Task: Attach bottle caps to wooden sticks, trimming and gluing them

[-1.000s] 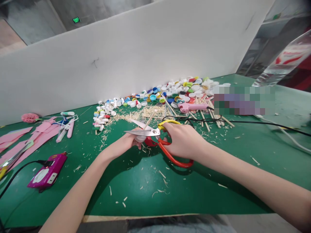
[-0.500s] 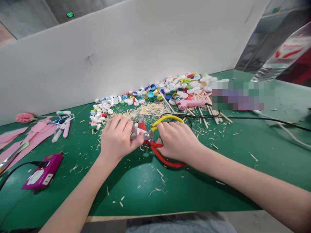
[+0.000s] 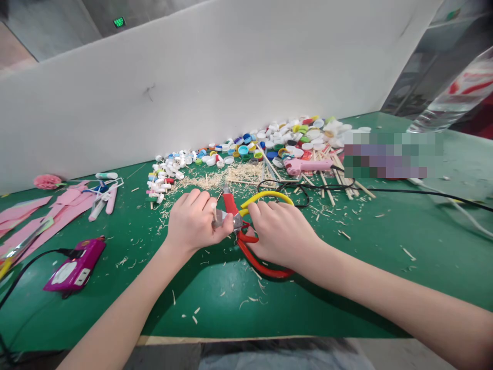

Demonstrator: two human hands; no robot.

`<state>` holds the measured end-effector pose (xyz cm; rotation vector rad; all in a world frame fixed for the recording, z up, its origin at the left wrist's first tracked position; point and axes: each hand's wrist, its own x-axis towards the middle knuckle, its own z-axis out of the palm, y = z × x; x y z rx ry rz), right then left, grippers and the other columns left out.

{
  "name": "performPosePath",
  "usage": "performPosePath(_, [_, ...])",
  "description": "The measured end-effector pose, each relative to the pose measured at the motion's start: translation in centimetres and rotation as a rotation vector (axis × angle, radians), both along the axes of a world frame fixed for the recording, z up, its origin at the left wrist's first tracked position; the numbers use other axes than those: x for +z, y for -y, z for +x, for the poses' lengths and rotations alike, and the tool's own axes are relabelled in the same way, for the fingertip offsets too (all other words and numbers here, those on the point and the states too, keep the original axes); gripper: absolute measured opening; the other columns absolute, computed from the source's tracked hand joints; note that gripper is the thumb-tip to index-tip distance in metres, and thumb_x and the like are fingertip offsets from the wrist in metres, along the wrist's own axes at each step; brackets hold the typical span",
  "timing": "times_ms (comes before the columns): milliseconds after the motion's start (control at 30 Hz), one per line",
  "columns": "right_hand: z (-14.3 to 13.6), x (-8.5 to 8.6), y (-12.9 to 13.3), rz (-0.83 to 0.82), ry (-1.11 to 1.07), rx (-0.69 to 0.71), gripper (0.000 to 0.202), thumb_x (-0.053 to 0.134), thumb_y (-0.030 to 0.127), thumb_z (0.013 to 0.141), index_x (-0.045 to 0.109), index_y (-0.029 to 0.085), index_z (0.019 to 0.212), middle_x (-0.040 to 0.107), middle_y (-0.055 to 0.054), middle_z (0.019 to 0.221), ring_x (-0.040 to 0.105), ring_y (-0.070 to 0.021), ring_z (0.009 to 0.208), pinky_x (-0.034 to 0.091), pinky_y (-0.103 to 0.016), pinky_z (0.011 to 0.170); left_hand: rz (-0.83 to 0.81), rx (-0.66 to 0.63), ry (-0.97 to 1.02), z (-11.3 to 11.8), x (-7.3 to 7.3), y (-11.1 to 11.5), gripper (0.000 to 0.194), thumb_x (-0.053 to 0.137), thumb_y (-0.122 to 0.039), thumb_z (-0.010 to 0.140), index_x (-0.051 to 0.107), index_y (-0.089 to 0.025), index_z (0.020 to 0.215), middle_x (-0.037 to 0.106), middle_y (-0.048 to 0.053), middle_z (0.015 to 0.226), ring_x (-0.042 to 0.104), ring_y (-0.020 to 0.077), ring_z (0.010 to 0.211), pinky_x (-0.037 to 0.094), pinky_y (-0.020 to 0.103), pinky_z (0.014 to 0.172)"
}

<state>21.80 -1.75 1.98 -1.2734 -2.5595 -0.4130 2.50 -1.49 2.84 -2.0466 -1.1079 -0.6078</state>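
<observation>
My right hand (image 3: 285, 226) is wrapped round the yellow and red handles of a pair of scissors (image 3: 269, 270) above the green table. The metal blades point left into my left hand (image 3: 196, 218), whose fingers are curled, with the thumb beside the blades. A small pale piece of stick (image 3: 214, 211) shows at the fingers of my left hand, against the blades; most of it is hidden. Just behind the scissors' pivot is a red-handled tool (image 3: 230, 203) with a greyish tip, partly covered by the scissors.
Wood shavings (image 3: 246, 172) and many coloured bottle caps (image 3: 277, 139) lie along the white partition (image 3: 231, 77). A pink glue gun (image 3: 308, 165) rests by wooden sticks (image 3: 342, 180). At left are pink paper (image 3: 57, 216) and a purple power adapter (image 3: 77, 267); black cable (image 3: 404, 191) runs right.
The view has shifted slightly, so the table's things appear a little further right. My hands keep their hold, and the scissors have turned slightly, showing more of the red-handled tool.
</observation>
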Motion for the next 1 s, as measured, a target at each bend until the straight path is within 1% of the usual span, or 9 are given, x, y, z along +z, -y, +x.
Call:
performPosePath(300, [-0.4,0.3,0.1,-0.176,0.016,-0.028,0.019,0.044,0.026,0.076,0.054,0.013,0.086,0.059,-0.009,0.074,0.058,-0.0226,0.066,0.019,-0.030,0.052,-0.096,-0.019,0.026,-0.1,0.0,-0.3,0.031,0.042,-0.032,0.083,0.052,-0.020,0.056,0.047,0.004,0.056,0.043,0.0182,0.059,0.029,0.031,0.051])
performPosePath(500, [-0.1,-0.1,-0.5,-0.183,-0.004,-0.023,0.022,0.044,0.032,0.079,0.054,0.015,0.088,0.062,-0.007,0.077,0.059,-0.0214,0.066,0.023,-0.030,0.053,-0.171,0.006,0.071,0.1,-0.3,-0.8,0.032,0.041,-0.033,0.085,0.053,-0.020,0.058,0.052,0.004,0.056,0.047,0.0182,0.060,0.034,0.031,0.053])
performPosePath(567, [0.2,0.0,-0.8,-0.180,-0.034,-0.049,0.024,0.042,0.037,0.083,0.053,0.016,0.088,0.063,-0.006,0.078,0.059,-0.0196,0.066,0.024,-0.029,0.052,-0.171,-0.042,0.128,-0.3,-0.1,-0.8,0.027,0.040,-0.031,0.086,0.058,-0.018,0.070,0.058,0.006,0.066,0.051,0.0195,0.068,0.039,0.032,0.060])
performPosePath(633, [0.5,0.4,-1.1,-0.203,-0.100,-0.098,0.029,0.040,0.044,0.085,0.051,0.017,0.088,0.063,-0.005,0.078,0.059,-0.0180,0.065,0.024,-0.028,0.051,-0.129,-0.101,0.252,-0.9,0.2,-0.8,0.027,0.038,-0.029,0.087,0.059,-0.015,0.094,0.063,0.010,0.090,0.054,0.0229,0.087,0.044,0.037,0.075])
performPosePath(733, [1.1,1.2,-1.7,-0.270,-0.215,-0.169,0.042,0.041,0.059,0.083,0.049,0.018,0.091,0.063,-0.004,0.077,0.058,-0.0178,0.063,0.026,-0.027,0.049,-0.071,-0.154,0.625,-1.6,0.1,-0.9,0.036,0.035,-0.032,0.088,0.045,-0.018,0.119,0.052,0.013,0.115,0.048,0.0240,0.106,0.041,0.043,0.091])
performPosePath(800, [1.4,1.5,-2.0,-0.289,-0.251,-0.175,0.049,0.041,0.064,0.081,0.050,0.018,0.095,0.064,-0.006,0.083,0.060,-0.0200,0.068,0.031,-0.027,0.052,-0.177,-0.189,0.890,-1.5,-0.4,-1.0,0.035,0.036,-0.035,0.089,0.041,-0.020,0.120,0.048,0.011,0.116,0.049,0.0211,0.103,0.043,0.041,0.091])
performPosePath(867, [1.7,1.6,-2.3,-0.298,-0.256,-0.167,0.054,0.042,0.067,0.080,0.051,0.017,0.099,0.064,-0.009,0.092,0.061,-0.0233,0.078,0.037,-0.030,0.058,-0.437,-0.240,1.059,-0.9,-1.0,-1.0,0.035,0.037,-0.038,0.090,0.037,-0.021,0.121,0.048,0.010,0.116,0.051,0.0189,0.101,0.044,0.038,0.091])
performPosePath(933, [1.8,1.6,-2.3,-0.317,-0.239,-0.170,0.058,0.041,0.068,0.080,0.051,0.015,0.103,0.062,-0.011,0.097,0.060,-0.0258,0.086,0.041,-0.033,0.064,-0.732,-0.288,1.129,0.0,-1.5,-0.9,0.036,0.037,-0.040,0.092,0.033,-0.022,0.122,0.050,0.010,0.116,0.052,0.0183,0.104,0.045,0.037,0.092])
performPosePath(1000, [1.7,1.4,-2.3,-0.333,-0.213,-0.171,0.061,0.041,0.070,0.080,0.051,0.014,0.105,0.061,-0.013,0.099,0.059,-0.0269,0.089,0.043,-0.035,0.068,-0.889,-0.300,1.122,0.8,-1.6,-0.7,0.033,0.038,-0.041,0.092,0.036,-0.021,0.118,0.051,0.010,0.116,0.052,0.0185,0.106,0.044,0.035,0.092])
